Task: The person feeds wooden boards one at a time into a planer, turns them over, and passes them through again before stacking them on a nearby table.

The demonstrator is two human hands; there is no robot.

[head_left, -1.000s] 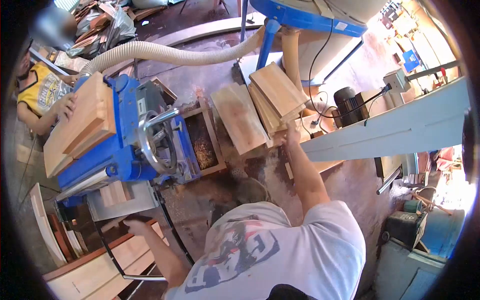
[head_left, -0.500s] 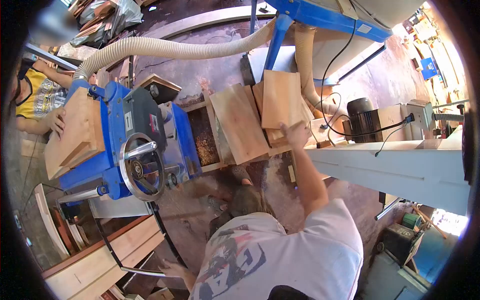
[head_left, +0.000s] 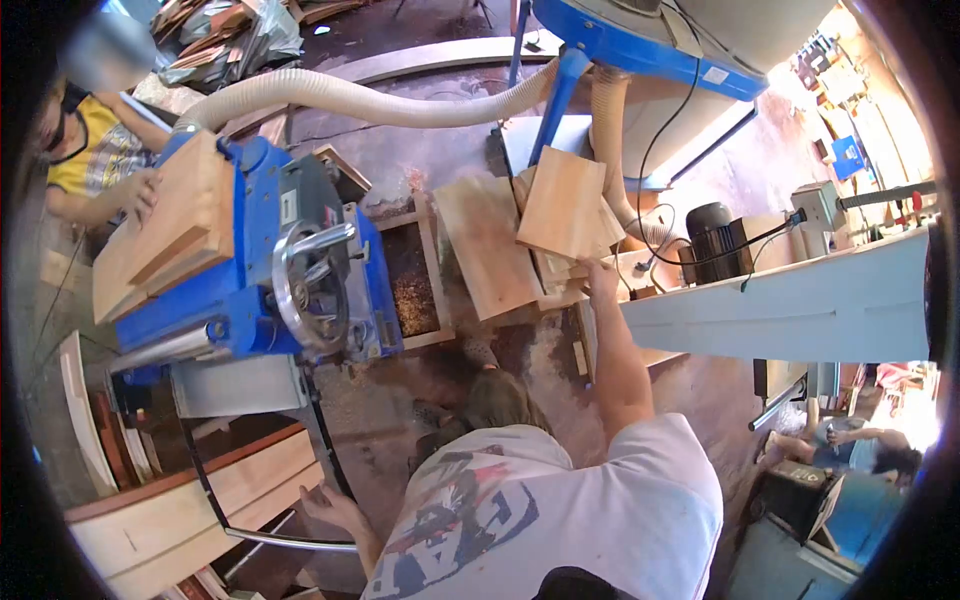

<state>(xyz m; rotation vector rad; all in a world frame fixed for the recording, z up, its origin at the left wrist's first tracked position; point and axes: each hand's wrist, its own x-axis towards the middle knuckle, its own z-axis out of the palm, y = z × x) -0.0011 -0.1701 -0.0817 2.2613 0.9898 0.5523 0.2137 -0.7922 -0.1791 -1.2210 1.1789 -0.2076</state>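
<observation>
Left hand [head_left: 332, 508]: lower left of my view, open, fingers spread, near the metal bar [head_left: 290, 544].
Right hand [head_left: 600, 280]: right of centre, fingers bent at the stack's lower edge; I can't tell how firmly they grip.
Stack [head_left: 562, 205]: directly above the right hand, touching its fingers, top board askew.
Wide board [head_left: 487, 250]: centre, just left of the stack.
Blue machine [head_left: 262, 250]: left, boards [head_left: 175, 225] on it, a co-worker's hand [head_left: 142, 195] on those.
Hose [head_left: 380, 105]: arching across the top.
</observation>
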